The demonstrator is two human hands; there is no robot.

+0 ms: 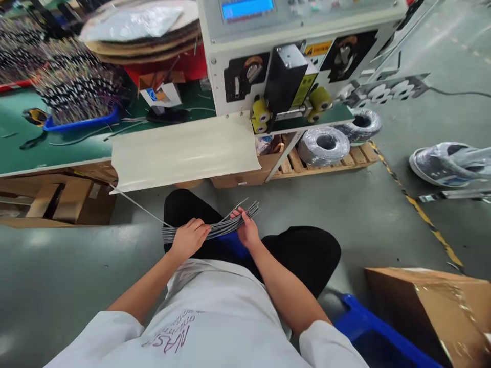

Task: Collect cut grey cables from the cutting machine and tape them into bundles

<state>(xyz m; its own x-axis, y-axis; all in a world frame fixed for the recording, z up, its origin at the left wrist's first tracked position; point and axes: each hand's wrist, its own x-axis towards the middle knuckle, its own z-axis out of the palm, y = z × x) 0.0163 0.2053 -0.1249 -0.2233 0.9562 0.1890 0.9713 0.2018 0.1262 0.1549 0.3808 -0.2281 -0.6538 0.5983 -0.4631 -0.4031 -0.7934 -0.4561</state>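
Note:
A bundle of grey cables (220,228) lies across my lap, roughly level. My left hand (191,236) is closed over its left part, the fingers wrapped across the top. Near the right end, my right hand (246,228) grips the same bundle, with the cut ends fanning out just past the fingers. One loose cable (140,206) runs from the bundle up to the left corner of the cream sheet-metal chute. Under the bundle a bit of blue (233,243) shows between my legs; what it is I cannot make out.
Ahead stands a wire-cutting machine (303,30) with yellow rollers and a cream chute (184,153). Cut wires fill a blue tray (82,121) on the green bench. Wrapped cable coils (324,145) rest on a pallet. A cardboard box (425,306) and blue plastic seat (376,332) are at lower right.

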